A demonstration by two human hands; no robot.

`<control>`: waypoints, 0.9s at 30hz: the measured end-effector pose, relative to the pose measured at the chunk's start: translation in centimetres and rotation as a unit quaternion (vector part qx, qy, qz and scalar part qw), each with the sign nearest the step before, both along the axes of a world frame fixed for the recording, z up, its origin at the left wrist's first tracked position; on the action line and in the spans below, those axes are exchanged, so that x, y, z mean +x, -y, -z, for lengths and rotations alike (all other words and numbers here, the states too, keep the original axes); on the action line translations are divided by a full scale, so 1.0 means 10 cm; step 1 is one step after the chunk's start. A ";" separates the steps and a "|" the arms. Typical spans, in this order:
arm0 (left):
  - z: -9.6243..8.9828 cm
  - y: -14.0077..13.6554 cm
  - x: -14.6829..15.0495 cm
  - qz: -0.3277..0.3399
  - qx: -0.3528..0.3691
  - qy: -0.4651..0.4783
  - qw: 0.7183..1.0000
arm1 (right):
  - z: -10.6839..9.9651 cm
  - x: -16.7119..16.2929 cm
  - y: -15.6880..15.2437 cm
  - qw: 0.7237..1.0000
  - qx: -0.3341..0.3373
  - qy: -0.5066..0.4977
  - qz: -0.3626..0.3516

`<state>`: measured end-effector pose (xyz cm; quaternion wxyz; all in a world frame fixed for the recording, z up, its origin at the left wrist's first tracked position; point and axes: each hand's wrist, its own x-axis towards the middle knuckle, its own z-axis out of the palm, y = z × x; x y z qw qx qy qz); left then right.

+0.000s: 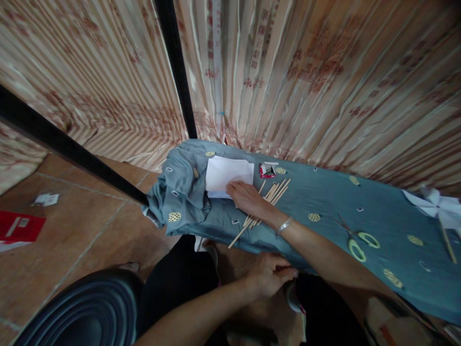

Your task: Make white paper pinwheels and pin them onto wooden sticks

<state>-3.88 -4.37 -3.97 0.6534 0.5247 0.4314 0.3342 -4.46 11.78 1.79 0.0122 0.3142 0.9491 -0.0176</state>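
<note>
Ridged and round, a dark stool (86, 312) sits nearest us at left; then, on rumpled blue-grey cloth (331, 194), white paper sheets (228, 170) lie stacked, flat and apparently unworked, under our right hand (245, 196) (whether it pinches one, we cannot tell). Slim wooden sticks (280, 192) lie loose beside a small red box (267, 171). Our left hand (270, 274) curls, contents unclear. Past green-handled scissors (355, 234), one pointed-blade paper pinwheel (450, 209) looks finished.

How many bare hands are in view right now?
2: the right bare hand, silver bangle at its wrist, on the stack of white rectangular paper; the left bare hand by the near edge of the blue-grey cloth.
</note>
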 end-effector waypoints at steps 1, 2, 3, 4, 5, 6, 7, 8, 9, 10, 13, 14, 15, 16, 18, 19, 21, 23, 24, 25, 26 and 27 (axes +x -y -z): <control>0.00 0.00 0.00 0.001 0.001 0.000 1.000 | -0.01 0.01 0.00 1.000 0.000 -0.001 0.000; 0.00 0.00 0.00 0.002 0.002 -0.001 1.000 | -0.01 0.01 -0.01 1.000 0.001 -0.003 0.003; -0.01 0.00 -0.01 0.002 0.001 -0.003 1.000 | -0.02 0.01 -0.02 1.000 0.000 -0.006 0.006; -0.01 0.00 -0.01 0.001 0.001 -0.007 1.000 | -0.02 0.00 -0.03 1.000 0.000 -0.010 0.012; -0.01 0.00 -0.01 0.001 0.000 -0.011 1.000 | -0.02 0.00 -0.04 1.000 0.001 -0.014 0.018; -0.02 0.00 -0.02 -0.001 -0.001 -0.014 1.000 | -0.02 -0.01 -0.06 1.000 0.001 -0.018 0.025; -0.02 -0.01 -0.02 -0.003 0.000 -0.015 1.000 | -0.03 -0.01 -0.06 0.999 0.001 -0.023 0.033; -0.02 -0.01 -0.02 -0.005 0.000 -0.013 1.000 | -0.03 -0.02 -0.07 0.999 0.000 -0.027 0.040; -0.02 -0.01 -0.03 -0.006 0.000 -0.011 1.000 | -0.03 -0.02 -0.08 0.998 -0.001 -0.031 0.048; -0.03 -0.01 -0.03 -0.007 0.000 -0.009 1.000 | -0.04 -0.03 -0.08 0.998 -0.002 -0.034 0.056; -0.04 -0.02 -0.03 -0.006 -0.003 -0.016 1.000 | -0.06 -0.02 -0.09 0.996 -0.010 -0.042 0.076; -0.04 -0.02 -0.03 -0.004 -0.004 -0.021 1.000 | -0.07 -0.01 -0.09 0.996 -0.013 -0.046 0.080; -0.04 -0.02 -0.03 -0.004 -0.004 -0.026 1.000 | -0.08 0.00 -0.09 0.995 -0.017 -0.049 0.083; -0.04 -0.02 -0.03 -0.004 -0.005 -0.029 1.000 | -0.08 0.01 -0.10 0.995 -0.020 -0.053 0.085; -0.04 -0.02 -0.04 -0.004 -0.005 -0.031 1.000 | -0.09 0.03 -0.11 0.994 -0.025 -0.058 0.089; -0.04 -0.02 -0.04 -0.004 -0.004 -0.031 1.000 | -0.09 0.04 -0.12 0.994 -0.031 -0.061 0.089; -0.05 -0.02 -0.05 -0.005 0.000 -0.029 1.000 | -0.08 0.06 -0.13 0.993 -0.049 -0.070 0.087; -0.06 -0.02 -0.05 -0.007 0.003 -0.026 1.000 | -0.06 0.08 -0.14 0.990 -0.073 -0.089 0.082; -0.07 -0.02 -0.05 -0.008 0.005 -0.025 1.000 | -0.04 0.10 -0.14 0.987 -0.086 -0.105 0.080; -0.07 -0.03 -0.05 -0.007 0.005 -0.025 1.000 | -0.03 0.11 -0.14 0.984 -0.099 -0.125 0.080; -0.08 -0.03 -0.05 -0.005 0.005 -0.027 1.000 | -0.01 0.12 -0.15 0.980 -0.110 -0.145 0.081; -0.09 -0.03 -0.05 -0.002 0.005 -0.030 1.000 | 0.00 0.13 -0.16 0.976 -0.120 -0.163 0.083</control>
